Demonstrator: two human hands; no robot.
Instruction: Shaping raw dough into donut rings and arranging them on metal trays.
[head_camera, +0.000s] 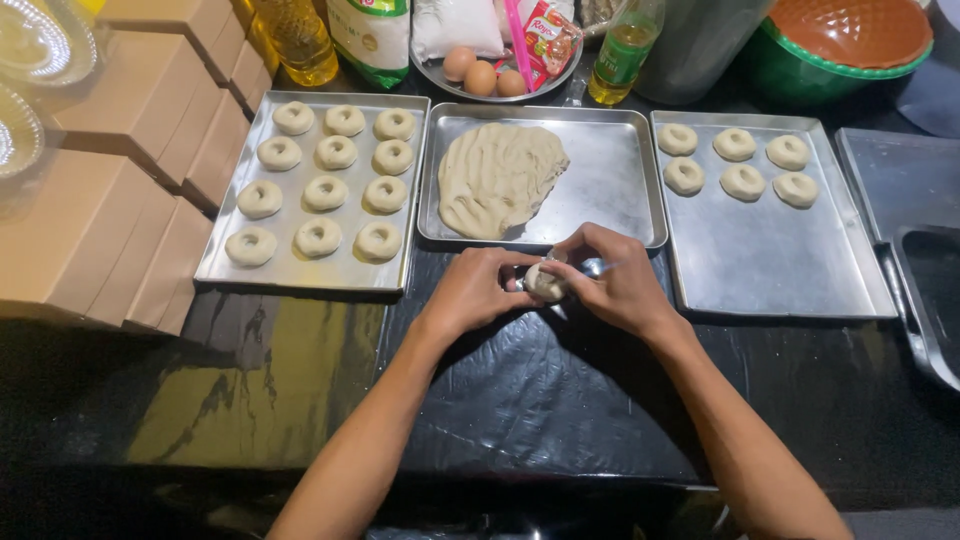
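Both my hands meet over the dark worktop just in front of the middle tray. My left hand and my right hand pinch a small pale dough piece between their fingers. A thin metal tool pokes out by my right fingers. The middle steel tray holds a flattened slab of dough. The left tray is filled with several ring-shaped dough pieces. The right tray carries several more dough rings along its far end.
Brown cardboard boxes are stacked at the left. Behind the trays stand oil bottles, a plate with eggs, a bag of powder and a green bowl with an orange lid. A dark pan lies at the right edge.
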